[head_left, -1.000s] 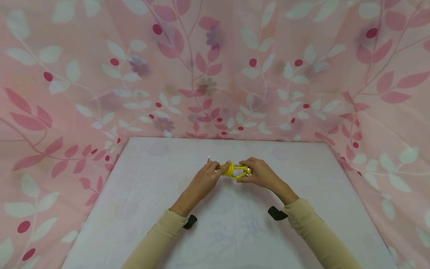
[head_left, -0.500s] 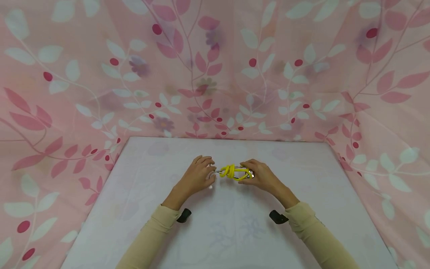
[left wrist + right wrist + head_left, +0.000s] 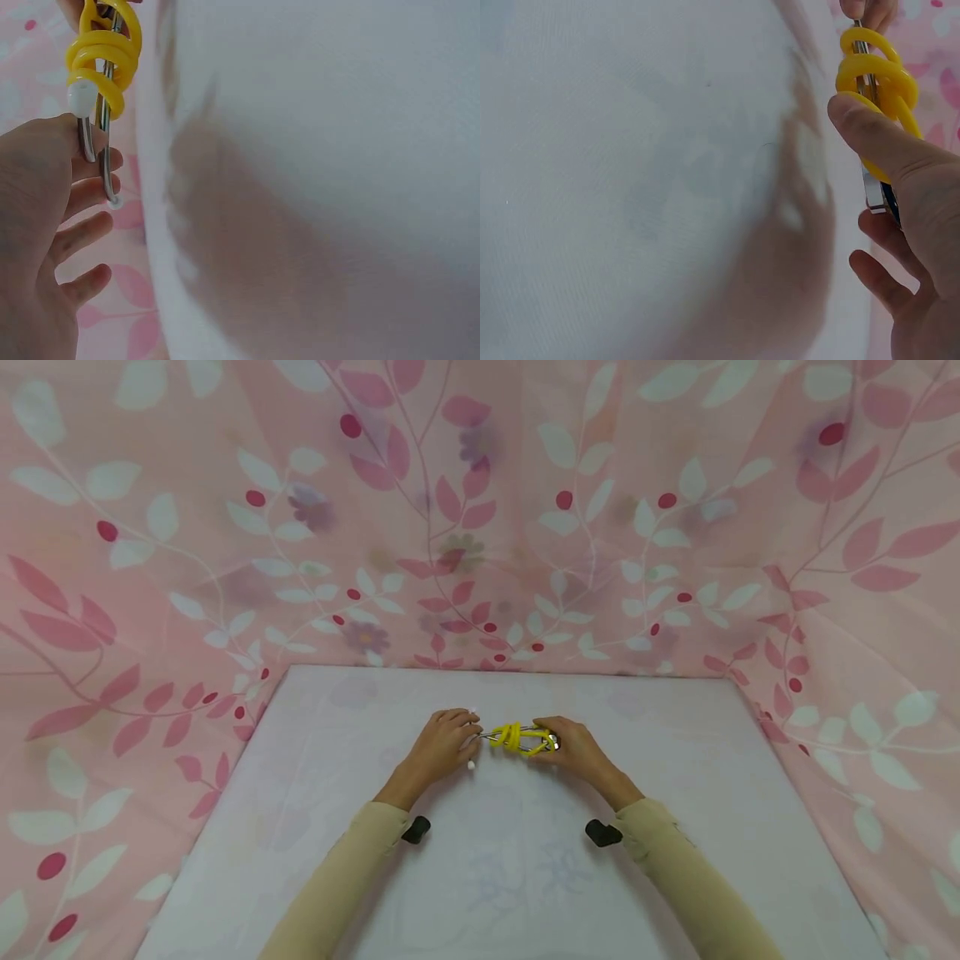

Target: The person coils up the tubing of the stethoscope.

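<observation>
A stethoscope with yellow tubing (image 3: 512, 737) is held above the white table, between both hands. Its tubing is wound in coils around the metal ear tubes (image 3: 105, 142). At the left end, my left hand (image 3: 438, 745) has its thumb and index finger about the ear tubes, the other fingers spread apart. One white ear tip (image 3: 82, 97) shows by the thumb, another past the fingers. My right hand (image 3: 581, 752) grips the other end, near the shiny chest piece (image 3: 553, 742). Its thumb (image 3: 862, 120) lies along the yellow coils; part of the chest piece is hidden by that hand.
The white-covered table (image 3: 495, 877) spreads below the hands. Pink cloth (image 3: 480, 510) with leaf prints rises behind it and at both sides. Dark wrist devices (image 3: 602, 833) hang by the sleeves.
My left hand has slid left from the yellow coils to the ear tubes, uncovering the coils. The right hand keeps its hold and has shifted slightly left with the stethoscope.
</observation>
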### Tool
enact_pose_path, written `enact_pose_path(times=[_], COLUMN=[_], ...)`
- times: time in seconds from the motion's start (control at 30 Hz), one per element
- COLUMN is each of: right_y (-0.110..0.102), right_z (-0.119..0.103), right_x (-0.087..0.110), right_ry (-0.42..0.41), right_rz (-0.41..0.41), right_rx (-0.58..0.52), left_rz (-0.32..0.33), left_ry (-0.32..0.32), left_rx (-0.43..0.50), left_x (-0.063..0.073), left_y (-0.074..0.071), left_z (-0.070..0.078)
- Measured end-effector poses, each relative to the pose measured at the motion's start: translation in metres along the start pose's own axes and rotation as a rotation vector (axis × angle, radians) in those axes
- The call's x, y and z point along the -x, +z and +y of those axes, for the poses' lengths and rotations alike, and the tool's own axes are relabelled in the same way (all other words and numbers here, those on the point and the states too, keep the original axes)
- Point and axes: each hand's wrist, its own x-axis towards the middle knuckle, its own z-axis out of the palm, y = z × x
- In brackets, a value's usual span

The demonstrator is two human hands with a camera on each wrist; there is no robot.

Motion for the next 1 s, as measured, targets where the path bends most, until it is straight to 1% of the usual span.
enact_pose_path(times=[0.07, 0.2, 0.3, 0.47, 0.63, 0.83, 0.9, 1.0], right_y=[0.006, 0.014, 0.016, 0.018, 0.021, 0.022, 0.022, 0.022], right_z=[0.006, 0.013, 0.014, 0.018, 0.022, 0.027, 0.027, 0.027], right_x=[-0.003, -0.007, -0.008, -0.007, -0.007, -0.007, -0.006, -0.006], right_ry=[0.041, 0.108, 0.126, 0.137, 0.118, 0.082, 0.063, 0.061], right_rz=[-0.013, -0.029, -0.030, -0.031, -0.034, -0.006, 0.001, -0.004], right_rx=[0.002, -0.010, -0.022, -0.042, -0.025, 0.004, 0.012, 0.021], left_rz=[-0.014, -0.010, 0.002, 0.016, 0.013, 0.021, 0.020, 0.008], left_ry=[-0.011, -0.017, -0.017, -0.030, -0.041, -0.069, -0.080, -0.093], left_rx=[0.007, 0.006, -0.001, -0.002, 0.028, 0.125, 0.149, 0.175], left_x=[-0.001, -0.003, -0.004, -0.004, -0.002, 0.001, 0.002, 0.002], left_y=[0.006, 0.019, 0.026, 0.031, 0.034, 0.038, 0.040, 0.042], left_z=[-0.003, -0.008, -0.010, -0.012, -0.013, -0.013, -0.012, -0.011])
